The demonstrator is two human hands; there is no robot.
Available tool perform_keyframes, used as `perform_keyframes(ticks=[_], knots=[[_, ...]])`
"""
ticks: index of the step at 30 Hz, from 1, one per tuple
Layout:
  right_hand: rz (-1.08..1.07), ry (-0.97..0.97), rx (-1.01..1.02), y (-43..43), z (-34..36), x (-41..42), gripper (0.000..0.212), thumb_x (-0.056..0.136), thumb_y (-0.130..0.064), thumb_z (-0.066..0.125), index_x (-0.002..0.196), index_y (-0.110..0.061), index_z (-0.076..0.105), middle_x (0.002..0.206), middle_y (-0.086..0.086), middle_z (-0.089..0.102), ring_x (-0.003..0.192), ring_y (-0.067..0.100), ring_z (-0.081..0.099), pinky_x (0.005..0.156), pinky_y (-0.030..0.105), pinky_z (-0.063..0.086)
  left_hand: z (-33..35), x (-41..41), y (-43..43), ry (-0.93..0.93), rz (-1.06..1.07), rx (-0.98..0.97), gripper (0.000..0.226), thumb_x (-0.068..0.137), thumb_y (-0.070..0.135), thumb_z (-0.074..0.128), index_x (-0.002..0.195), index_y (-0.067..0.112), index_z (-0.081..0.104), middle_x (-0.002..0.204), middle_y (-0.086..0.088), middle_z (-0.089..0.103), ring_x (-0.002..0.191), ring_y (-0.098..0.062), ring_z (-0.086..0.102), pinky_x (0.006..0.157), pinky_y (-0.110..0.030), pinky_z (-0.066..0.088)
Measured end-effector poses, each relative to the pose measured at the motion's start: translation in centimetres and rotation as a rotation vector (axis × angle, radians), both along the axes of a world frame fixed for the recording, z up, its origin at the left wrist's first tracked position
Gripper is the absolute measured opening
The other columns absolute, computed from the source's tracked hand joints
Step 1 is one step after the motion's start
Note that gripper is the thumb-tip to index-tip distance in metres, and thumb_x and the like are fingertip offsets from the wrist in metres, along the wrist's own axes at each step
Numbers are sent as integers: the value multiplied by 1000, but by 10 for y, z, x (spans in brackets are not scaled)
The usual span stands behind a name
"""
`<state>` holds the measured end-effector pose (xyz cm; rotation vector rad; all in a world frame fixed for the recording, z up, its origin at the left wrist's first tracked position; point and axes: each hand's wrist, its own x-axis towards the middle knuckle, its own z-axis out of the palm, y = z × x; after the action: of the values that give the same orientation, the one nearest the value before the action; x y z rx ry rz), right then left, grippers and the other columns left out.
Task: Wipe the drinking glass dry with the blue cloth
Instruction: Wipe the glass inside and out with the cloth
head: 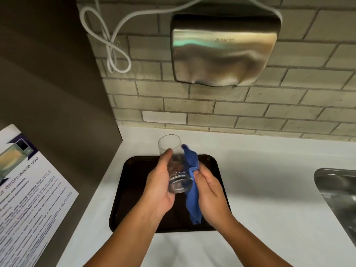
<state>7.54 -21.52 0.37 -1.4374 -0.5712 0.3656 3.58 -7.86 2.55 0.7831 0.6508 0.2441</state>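
A clear drinking glass [174, 162] is held above a dark tray [133, 189], tilted with its open rim pointing away from me and its thick base toward me. My left hand [160, 187] wraps around its left side and base. My right hand [209, 193] presses a blue cloth [192, 191] against the right side of the glass. The cloth runs from near the rim down past the base and hangs below my right palm.
The tray lies on a white counter [260, 189] against a brick-tiled wall. A steel sink [339, 193] is at the right edge. A metal hand dryer [223, 51] hangs on the wall above. A printed microwave notice [28, 189] is on the brown panel at left.
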Motion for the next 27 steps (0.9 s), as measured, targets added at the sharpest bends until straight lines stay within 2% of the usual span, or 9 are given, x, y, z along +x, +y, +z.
perform_keyframes(ticks=[4,7,9,12,15,18,21,23,27], knots=[[21,-71,-29,-4,3,-12,43,115,-30,43,141,-55,65,146,-15,71,141,11,63,120,30,48,3,-1,1,17,2,-77,52,105,51,67,120,3,79,112,-22,83,87,-29,84,83,-41,66],[36,-267,-69,-11,-1,-17,44,115,-32,41,153,-46,58,163,-15,56,158,9,44,127,22,35,2,-3,3,-6,-23,-110,62,111,49,55,129,-7,73,124,-29,76,105,-34,80,86,-40,64],[26,-89,3,-8,-2,-10,43,118,-20,40,149,-37,64,151,-9,69,145,12,60,124,34,45,5,-4,0,-20,-39,-131,66,107,52,61,143,-3,69,143,-31,73,117,-39,74,95,-44,60],[0,51,8,-5,-1,-4,41,115,-18,42,143,-33,68,134,-6,79,128,14,73,112,33,56,5,-5,-5,-9,-28,-118,61,104,54,66,139,4,74,141,-26,76,112,-36,79,97,-44,61],[14,18,11,-5,4,-9,42,112,-32,45,147,-37,66,140,-10,76,134,14,69,110,24,55,0,-6,-3,-10,-52,-75,61,108,57,56,133,6,77,132,-26,80,99,-30,83,85,-39,66],[-37,124,4,-4,4,3,51,117,-15,41,125,-48,79,121,-9,84,115,12,79,91,17,61,0,-6,-5,14,-63,25,56,108,57,57,127,10,80,114,-19,87,91,-27,87,74,-35,68],[-35,268,-9,-1,0,13,52,116,-11,41,111,-39,85,110,3,87,107,27,82,80,21,64,-4,-3,-8,98,-36,146,50,104,55,65,132,14,74,111,-14,88,92,-27,88,67,-34,68],[-26,274,16,-1,1,9,50,116,-14,41,117,-40,83,114,1,87,107,21,83,81,21,64,-6,-3,-5,121,-18,191,61,97,63,72,138,18,65,116,-14,87,95,-27,88,69,-36,68],[-30,301,45,0,3,9,44,116,-17,43,125,-38,80,122,3,85,112,22,82,92,31,66,-5,-9,1,60,-57,264,112,39,77,101,130,27,58,106,-5,90,96,-26,88,71,-38,70]])
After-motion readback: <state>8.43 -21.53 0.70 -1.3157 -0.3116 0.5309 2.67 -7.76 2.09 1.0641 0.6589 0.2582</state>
